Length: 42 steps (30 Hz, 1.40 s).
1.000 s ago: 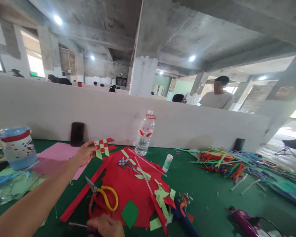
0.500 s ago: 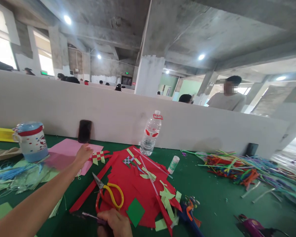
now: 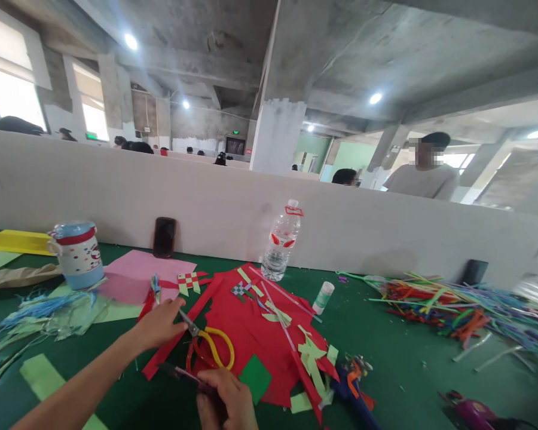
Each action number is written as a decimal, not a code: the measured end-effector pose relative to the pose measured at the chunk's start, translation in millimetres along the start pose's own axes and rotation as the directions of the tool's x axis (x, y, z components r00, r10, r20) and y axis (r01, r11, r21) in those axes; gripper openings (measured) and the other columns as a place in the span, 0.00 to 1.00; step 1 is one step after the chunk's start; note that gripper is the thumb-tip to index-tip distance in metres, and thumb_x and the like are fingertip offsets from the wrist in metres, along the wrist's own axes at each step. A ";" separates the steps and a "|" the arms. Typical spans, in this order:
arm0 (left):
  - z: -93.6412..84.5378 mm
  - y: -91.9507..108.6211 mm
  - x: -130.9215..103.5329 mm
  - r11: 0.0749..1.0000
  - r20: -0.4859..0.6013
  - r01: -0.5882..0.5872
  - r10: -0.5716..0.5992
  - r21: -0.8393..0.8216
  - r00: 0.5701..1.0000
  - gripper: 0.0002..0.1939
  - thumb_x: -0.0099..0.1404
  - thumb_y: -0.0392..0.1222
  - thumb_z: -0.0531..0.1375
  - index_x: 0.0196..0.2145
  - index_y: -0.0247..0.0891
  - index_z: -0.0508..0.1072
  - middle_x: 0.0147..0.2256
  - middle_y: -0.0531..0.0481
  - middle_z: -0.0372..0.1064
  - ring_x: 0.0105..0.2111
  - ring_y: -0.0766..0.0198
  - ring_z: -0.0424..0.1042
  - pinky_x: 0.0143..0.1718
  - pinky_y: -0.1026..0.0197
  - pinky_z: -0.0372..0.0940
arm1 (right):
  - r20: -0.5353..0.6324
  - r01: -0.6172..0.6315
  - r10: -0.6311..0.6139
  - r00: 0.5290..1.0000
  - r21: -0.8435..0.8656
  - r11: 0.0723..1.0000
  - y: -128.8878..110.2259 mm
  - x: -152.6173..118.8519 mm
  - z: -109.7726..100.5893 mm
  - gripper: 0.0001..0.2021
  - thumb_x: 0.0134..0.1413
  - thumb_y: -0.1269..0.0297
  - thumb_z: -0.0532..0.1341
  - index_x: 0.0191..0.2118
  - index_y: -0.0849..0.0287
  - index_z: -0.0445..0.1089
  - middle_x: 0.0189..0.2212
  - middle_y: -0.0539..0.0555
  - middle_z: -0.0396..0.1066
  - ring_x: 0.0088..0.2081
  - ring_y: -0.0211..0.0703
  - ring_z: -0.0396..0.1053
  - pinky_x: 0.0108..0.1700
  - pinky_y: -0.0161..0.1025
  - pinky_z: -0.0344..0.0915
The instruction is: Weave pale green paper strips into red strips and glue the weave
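Observation:
My left hand point(image 3: 161, 323) reaches in from the lower left, thumb and fingers apart, holding nothing I can see. Its fingertips are beside the blade tips of the yellow-and-red-handled scissors point(image 3: 219, 346), which lie on red paper point(image 3: 246, 322). At the bottom centre, my right hand point(image 3: 228, 397) is closed round a thin dark tool point(image 3: 183, 375) with a slim end pointing left; its kind is unclear. Beyond my left hand lie a bundle of red and blue strips point(image 3: 155, 289) and a red-and-green woven paper piece point(image 3: 189, 282). A green paper square point(image 3: 256, 378) sits right of my right hand.
A water bottle point(image 3: 281, 245), glue stick point(image 3: 323, 297) and phone point(image 3: 164, 237) stand near the white partition point(image 3: 206, 206). At left are a lidded cup point(image 3: 78, 257) and pink paper point(image 3: 132, 272). Coloured pipe cleaners point(image 3: 434, 304) and a purple tool point(image 3: 473, 413) lie right.
My left hand has drawn back from the pink paper toward the scissors, uncovering the red and blue bundle. My right hand has shifted slightly up and right with the thin tool. The view has turned slightly left.

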<state>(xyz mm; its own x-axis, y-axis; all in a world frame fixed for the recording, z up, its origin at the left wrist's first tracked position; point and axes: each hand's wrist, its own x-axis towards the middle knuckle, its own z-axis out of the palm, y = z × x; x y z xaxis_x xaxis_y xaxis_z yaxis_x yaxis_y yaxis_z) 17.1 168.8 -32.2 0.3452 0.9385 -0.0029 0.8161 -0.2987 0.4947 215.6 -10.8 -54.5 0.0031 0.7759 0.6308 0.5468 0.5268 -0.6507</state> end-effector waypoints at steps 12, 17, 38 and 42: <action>27.6 16.6 -17.3 0.983 0.045 -0.114 0.109 0.141 0.993 0.22 0.67 0.45 0.62 0.56 0.39 0.67 0.55 0.43 0.67 0.53 0.51 0.69 0.53 0.40 0.66 | -0.018 0.027 -0.026 0.999 0.034 0.999 -4.5 8.3 -4.8 0.10 0.62 0.60 0.57 0.44 0.53 0.73 0.30 0.53 0.76 0.29 0.44 0.75 0.32 0.35 0.70; 27.0 21.0 -13.9 0.983 0.039 -0.173 0.171 0.065 0.985 0.23 0.67 0.45 0.61 0.58 0.40 0.66 0.59 0.43 0.65 0.56 0.49 0.67 0.56 0.38 0.63 | -0.012 0.014 -0.014 1.000 0.004 1.000 -5.4 9.0 -6.8 0.09 0.61 0.61 0.58 0.44 0.52 0.73 0.31 0.53 0.76 0.30 0.45 0.75 0.31 0.35 0.71; 1.2 -27.0 -130.5 0.992 0.017 -0.085 0.083 0.089 0.996 0.29 0.64 0.56 0.56 0.63 0.56 0.64 0.69 0.51 0.49 0.69 0.41 0.44 0.66 0.35 0.48 | 0.021 0.007 -0.008 1.000 0.051 0.999 -3.3 21.4 -19.1 0.10 0.63 0.64 0.57 0.48 0.56 0.71 0.36 0.54 0.78 0.34 0.42 0.78 0.37 0.30 0.73; 31.7 -44.3 -182.8 0.976 0.050 -0.153 0.147 0.154 0.988 0.33 0.64 0.61 0.55 0.65 0.68 0.49 0.68 0.55 0.44 0.67 0.36 0.47 0.60 0.25 0.53 | 0.046 -0.067 0.066 0.997 0.025 0.997 -2.8 21.8 -20.1 0.10 0.64 0.62 0.58 0.47 0.56 0.72 0.37 0.56 0.79 0.36 0.43 0.78 0.38 0.30 0.74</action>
<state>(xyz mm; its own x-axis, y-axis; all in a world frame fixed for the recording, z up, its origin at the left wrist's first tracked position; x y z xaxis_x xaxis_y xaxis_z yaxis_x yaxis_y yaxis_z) -67.5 4.9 -81.1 0.4841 0.8746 0.0267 0.8153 -0.4619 0.3491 231.0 -2.4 -30.4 0.0010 0.8242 0.5662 0.5244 0.4817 -0.7021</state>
